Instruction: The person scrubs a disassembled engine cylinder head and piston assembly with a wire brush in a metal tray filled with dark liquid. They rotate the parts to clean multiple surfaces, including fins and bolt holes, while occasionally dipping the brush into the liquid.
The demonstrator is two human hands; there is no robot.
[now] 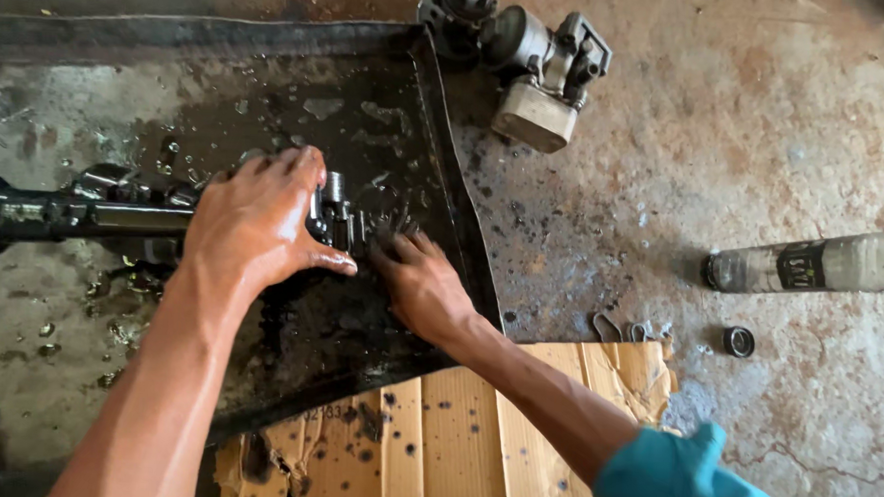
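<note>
A long black metal shaft (pixel 81 216) lies across a shallow black tray (pixel 446 131) filled with dark oily liquid. My left hand (pixel 257 222) wraps over the shaft's jointed metal end (pixel 334 210), fingers curled on it. My right hand (pixel 421 282) reaches in from the right, fingertips pressed on small oily metal parts (pixel 392 217) just beside that joint. Both hands are wet with oil. The palm sides are hidden.
A grey metal engine part (pixel 536 75) sits on the stained concrete floor past the tray's far right corner. A dirty plastic bottle (pixel 814 263) lies on its side at right, with a small black ring (pixel 739 340) near it. Oil-spotted cardboard (pixel 455 435) lies under the tray's near edge.
</note>
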